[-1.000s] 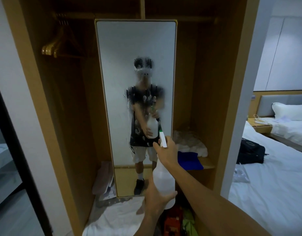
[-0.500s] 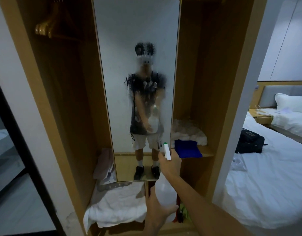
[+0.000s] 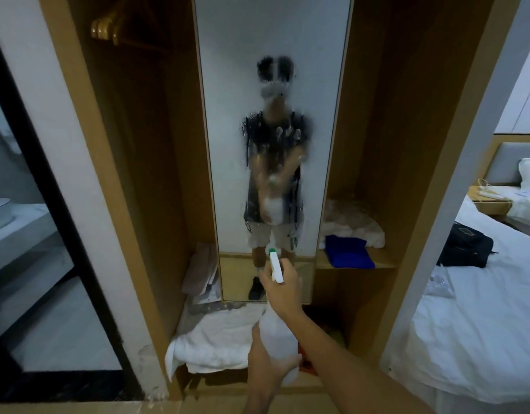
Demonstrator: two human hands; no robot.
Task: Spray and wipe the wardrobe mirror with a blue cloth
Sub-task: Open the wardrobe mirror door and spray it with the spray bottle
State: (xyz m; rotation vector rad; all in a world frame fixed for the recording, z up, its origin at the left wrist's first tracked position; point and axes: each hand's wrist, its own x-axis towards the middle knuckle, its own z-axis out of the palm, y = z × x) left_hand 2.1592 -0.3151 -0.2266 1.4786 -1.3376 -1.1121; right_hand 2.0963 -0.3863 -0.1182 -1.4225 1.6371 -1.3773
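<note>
The tall wardrobe mirror (image 3: 227,85) stands in the open wooden wardrobe, its middle covered with wet spray droplets and streaks. I hold a white spray bottle (image 3: 277,333) with a green-tipped nozzle pointed at the mirror's lower part. My right hand (image 3: 284,289) grips the bottle's trigger head. My left hand (image 3: 266,361) cups the bottle's body from below. A folded blue cloth (image 3: 348,254) lies on the wardrobe shelf to the right of the mirror, apart from both hands.
White towels (image 3: 219,339) are heaped on the wardrobe floor below the mirror, and more white cloth (image 3: 351,224) lies behind the blue one. Wooden hangers (image 3: 104,28) hang top left. A bed (image 3: 481,324) with a black bag (image 3: 466,248) is on the right.
The view has tilted down and drawn closer to the wardrobe. The bottle and both hands have dropped toward the mirror's lower end. More wet streaks show over the mirror's middle.
</note>
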